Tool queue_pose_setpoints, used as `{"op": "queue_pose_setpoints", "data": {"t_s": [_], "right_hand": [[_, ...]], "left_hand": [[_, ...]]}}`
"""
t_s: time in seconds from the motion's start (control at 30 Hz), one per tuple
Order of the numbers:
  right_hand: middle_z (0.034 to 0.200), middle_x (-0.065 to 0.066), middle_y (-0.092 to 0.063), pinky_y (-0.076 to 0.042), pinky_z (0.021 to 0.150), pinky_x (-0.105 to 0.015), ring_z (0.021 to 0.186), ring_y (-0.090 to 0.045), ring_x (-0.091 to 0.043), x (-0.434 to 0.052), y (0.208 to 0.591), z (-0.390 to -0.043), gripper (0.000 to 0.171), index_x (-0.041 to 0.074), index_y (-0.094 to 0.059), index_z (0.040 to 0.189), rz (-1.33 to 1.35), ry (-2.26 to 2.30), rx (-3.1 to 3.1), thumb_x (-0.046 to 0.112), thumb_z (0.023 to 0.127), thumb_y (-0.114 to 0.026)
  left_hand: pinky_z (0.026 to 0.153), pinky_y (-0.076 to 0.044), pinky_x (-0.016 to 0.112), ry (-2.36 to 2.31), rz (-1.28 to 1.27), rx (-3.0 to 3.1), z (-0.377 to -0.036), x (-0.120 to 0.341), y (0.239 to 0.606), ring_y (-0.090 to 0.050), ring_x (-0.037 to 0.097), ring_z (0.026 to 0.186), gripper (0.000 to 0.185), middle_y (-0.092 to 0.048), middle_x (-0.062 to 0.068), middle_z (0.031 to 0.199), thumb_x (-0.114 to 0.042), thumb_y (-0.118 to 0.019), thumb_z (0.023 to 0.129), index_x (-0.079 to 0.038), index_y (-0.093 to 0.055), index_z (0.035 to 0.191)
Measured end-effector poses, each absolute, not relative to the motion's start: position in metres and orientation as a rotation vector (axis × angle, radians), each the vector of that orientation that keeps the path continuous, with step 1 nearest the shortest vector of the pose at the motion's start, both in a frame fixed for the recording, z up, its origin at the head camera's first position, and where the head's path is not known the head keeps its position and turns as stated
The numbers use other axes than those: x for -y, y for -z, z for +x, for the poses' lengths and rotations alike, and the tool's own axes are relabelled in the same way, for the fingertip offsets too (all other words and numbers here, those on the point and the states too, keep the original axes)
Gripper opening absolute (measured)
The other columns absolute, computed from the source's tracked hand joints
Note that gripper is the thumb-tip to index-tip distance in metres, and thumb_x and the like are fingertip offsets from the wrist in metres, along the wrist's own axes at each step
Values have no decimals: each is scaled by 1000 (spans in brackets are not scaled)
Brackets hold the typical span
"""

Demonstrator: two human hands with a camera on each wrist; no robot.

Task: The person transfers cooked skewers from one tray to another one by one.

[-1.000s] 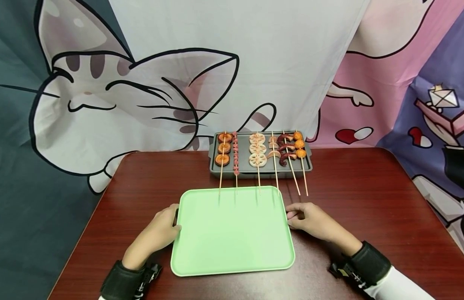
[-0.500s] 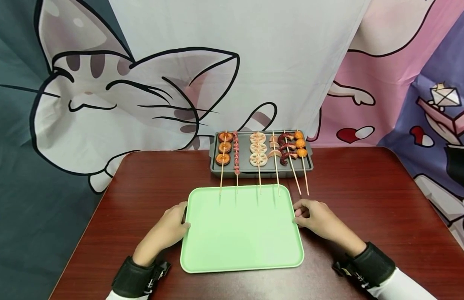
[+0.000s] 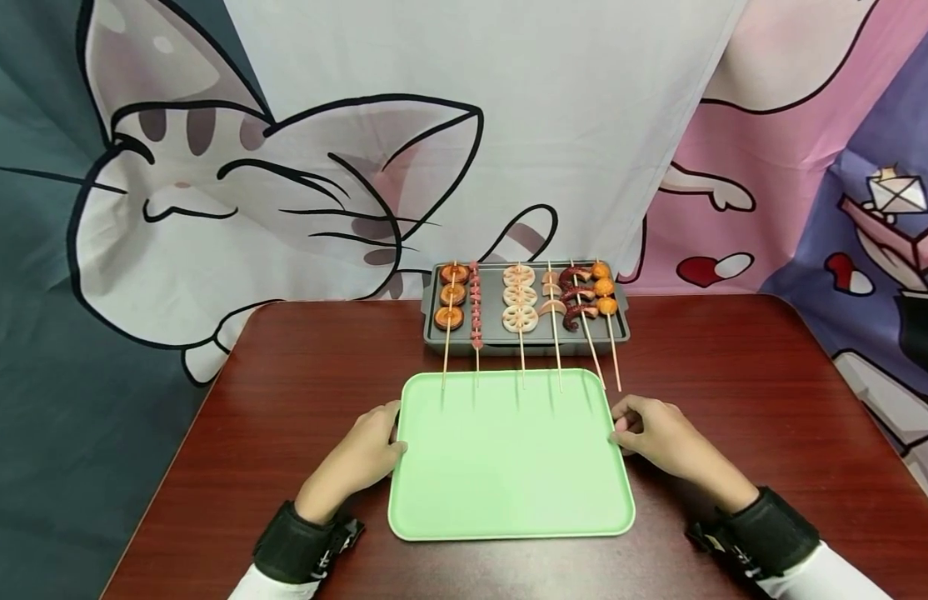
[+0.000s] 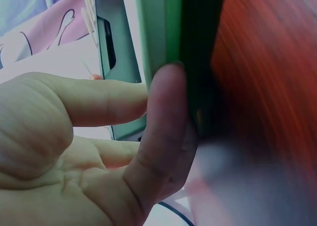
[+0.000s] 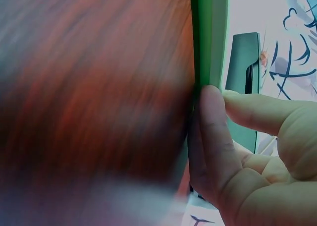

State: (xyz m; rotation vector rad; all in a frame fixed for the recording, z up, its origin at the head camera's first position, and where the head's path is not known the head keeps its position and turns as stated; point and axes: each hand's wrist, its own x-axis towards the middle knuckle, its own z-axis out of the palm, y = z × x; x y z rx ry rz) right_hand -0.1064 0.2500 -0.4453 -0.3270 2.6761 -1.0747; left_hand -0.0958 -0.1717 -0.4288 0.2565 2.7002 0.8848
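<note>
Head view shows the red-brown table (image 3: 299,400) carrying a green tray (image 3: 509,467), slid rightward since a moment ago and now under the skewer sticks; behind it sits the grey grill pan (image 3: 526,333) of skewers (image 3: 520,317); left hand (image 3: 362,454) and right hand (image 3: 659,433) pinch the tray's side edges, fingers curled; both wrist views are blurred, the table a smear.

A plain mint-green tray (image 3: 509,467) lies on a dark reddish-brown wood-grain worktop (image 3: 734,375), a dark grey grill pan (image 3: 526,337) carries orange, pink, white and dark purple skewers (image 3: 520,308), and black wrist straps (image 3: 302,550) meet white sleeves (image 3: 816,575).
</note>
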Motion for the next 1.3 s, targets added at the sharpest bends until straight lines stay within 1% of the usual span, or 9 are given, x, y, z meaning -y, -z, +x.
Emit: {"op": "queue_pose_setpoints", "data": {"t_s": [0.17,0.27,0.5,0.67,0.77,1.03,1.2,1.23,1.3], "right_hand": [[81,1,-64,-54,61,-21,70,-65,-9,-259,443,-107,12,4,-66,98,-320,1053,-2682,8,91,-74],[81,0,-64,-54,61,-21,70,-65,-10,-262,441,-106,12,4,-66,98,-306,1046,-2683,8,91,-74],[83,-1,-66,-55,62,-22,71,-68,-11,-269,438,-103,13,3,-66,99,-272,1058,-2658,8,92,-74],[84,-2,-66,-59,63,-23,72,-69,-12,-272,439,-103,14,2,-65,100,-257,1080,-2635,8,91,-75],[85,-3,-66,-60,63,-23,73,-69,-12,-273,440,-103,15,1,-65,101,-251,1090,-2620,7,92,-74],[83,-2,-66,-58,62,-23,73,-67,-12,-274,443,-104,13,2,-66,100,-262,1066,-2624,9,91,-74],[83,-1,-66,-57,63,-23,74,-66,-12,-274,444,-103,15,3,-66,101,-253,1052,-2628,10,91,-75],[84,-1,-66,-56,63,-23,74,-66,-12,-273,445,-103,15,3,-66,101,-251,1051,-2628,11,91,-75],[84,-1,-65,-56,63,-23,74,-66,-12,-273,445,-103,15,3,-66,100,-246,1049,-2625,11,91,-75]], "left_hand": [[106,-50,57,-919,271,-2695,-99,163,432,-52,43,136,56,-55,30,141,3,-64,95,10,-45,148],[93,-54,47,-930,281,-2696,-102,158,434,-61,33,119,51,-63,21,125,4,-65,94,6,-51,144],[76,-51,36,-948,288,-2672,-108,150,434,-61,22,88,44,-62,12,99,4,-66,94,1,-57,137],[58,-42,27,-966,256,-2636,-109,148,434,-50,19,60,43,-51,7,77,2,-66,96,3,-54,137],[59,-42,28,-949,252,-2648,-110,147,435,-51,19,61,44,-52,8,78,2,-67,95,3,-54,137],[77,-49,39,-888,266,-2689,-108,148,437,-60,27,92,51,-60,15,100,1,-69,95,7,-51,143],[94,-54,48,-889,268,-2701,-105,148,438,-59,38,123,57,-61,24,127,1,-68,95,8,-48,147],[95,-54,47,-887,272,-2707,-105,148,438,-59,38,125,56,-61,25,130,1,-68,95,8,-48,147],[82,-53,43,-901,265,-2694,-105,148,438,-63,36,107,51,-63,23,116,1,-68,96,8,-50,144]]}}
